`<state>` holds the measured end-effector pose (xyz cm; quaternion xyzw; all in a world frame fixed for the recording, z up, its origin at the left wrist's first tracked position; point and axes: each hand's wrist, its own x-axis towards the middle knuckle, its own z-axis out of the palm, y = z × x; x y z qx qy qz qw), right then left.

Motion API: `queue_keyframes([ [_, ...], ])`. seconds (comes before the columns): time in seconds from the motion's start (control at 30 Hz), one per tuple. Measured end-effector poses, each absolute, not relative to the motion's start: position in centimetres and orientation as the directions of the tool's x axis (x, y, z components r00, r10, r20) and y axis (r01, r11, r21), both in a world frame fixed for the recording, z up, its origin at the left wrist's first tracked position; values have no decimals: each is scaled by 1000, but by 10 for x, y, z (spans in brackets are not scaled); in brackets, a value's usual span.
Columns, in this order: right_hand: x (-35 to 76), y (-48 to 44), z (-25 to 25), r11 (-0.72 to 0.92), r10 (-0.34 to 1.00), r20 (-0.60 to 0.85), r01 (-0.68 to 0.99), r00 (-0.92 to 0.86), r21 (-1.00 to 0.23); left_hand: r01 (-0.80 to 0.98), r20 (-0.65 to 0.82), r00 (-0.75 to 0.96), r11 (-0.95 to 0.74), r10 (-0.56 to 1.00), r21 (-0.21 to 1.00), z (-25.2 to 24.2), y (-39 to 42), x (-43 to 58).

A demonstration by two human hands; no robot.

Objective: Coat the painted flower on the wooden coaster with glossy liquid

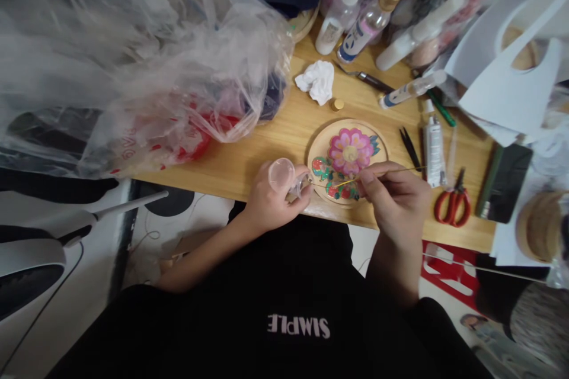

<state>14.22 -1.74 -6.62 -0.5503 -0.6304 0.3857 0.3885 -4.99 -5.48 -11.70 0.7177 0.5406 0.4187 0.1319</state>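
Observation:
My left hand (275, 198) is closed around a small clear plastic cup (281, 173), its round rim facing up. A small clear, shiny piece (301, 182) shows at its thumb and fingertips; I cannot make out its kind. My right hand (393, 192) pinches a thin gold-coloured stick (344, 183), whose fine tip points left to that piece. Whether they touch is unclear. Beneath the stick, a round wooden plate (319, 141) bears a pink flower piece (351, 151) and red-and-green strawberry-like pieces (320, 167).
Behind the plate are a crumpled tissue (317, 81), a gold cap (338, 105) and bottles (362, 29). To the right lie tweezers (409, 147), a tube (434, 151), red-handled cutters (453, 204) and a phone (505, 182). A large plastic bag (178, 53) covers the left side.

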Motion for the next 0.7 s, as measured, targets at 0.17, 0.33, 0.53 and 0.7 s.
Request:
queue_keyframes([
  [0.17, 137, -25, -66, 159, 982, 96, 427, -164, -890, 664, 430, 61, -358, 901, 656, -119, -56, -50],
  [0.33, 130, -29, -63, 259, 961, 172, 481, -217, -838, 682, 419, 75, -353, 905, 641, -118, -56, -51],
  [0.53, 132, -24, -58, 296, 955, 247, 540, -163, -788, 683, 422, 58, -345, 904, 644, -120, -57, -50],
  [0.7, 133, -20, -56, 322, 946, 270, 597, -179, -735, 685, 441, 55, -355, 896, 636, -119, -56, -49],
])
